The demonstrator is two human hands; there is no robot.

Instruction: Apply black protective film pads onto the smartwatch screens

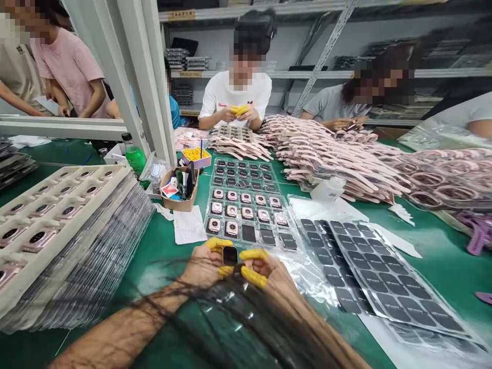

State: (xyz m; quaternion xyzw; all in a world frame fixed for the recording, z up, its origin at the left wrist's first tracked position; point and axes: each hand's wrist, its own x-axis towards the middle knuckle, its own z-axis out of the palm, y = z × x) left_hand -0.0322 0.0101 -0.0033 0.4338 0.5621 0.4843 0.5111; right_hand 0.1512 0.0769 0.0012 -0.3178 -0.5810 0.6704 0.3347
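Between the yellow-covered fingertips of my left hand (pixel 205 264) is a small square watch (pixel 230 255) with a dark screen, tilted upward. My right hand (pixel 267 266), also in yellow finger covers, has its thumb and forefinger apart beside the watch's right edge. Whether they touch it is hard to tell. Just beyond my hands lies a clear plastic tray (pixel 209 210) with several pink watch cases (pixel 231 210) and dark square pieces (pixel 248 233) in its front row. Strands of dark hair hang across the lower view and partly hide my wrists.
Left stands a tall stack of watch trays (pixel 103 225). Sheets of black square stickers (pixel 395 271) lie right. A cardboard box (pixel 183 204), a yellow-filled tray (pixel 197 157) and a green bottle (pixel 134 156) stand beyond. Pink straps (pixel 330 154) are heaped near co-workers (pixel 236 97).
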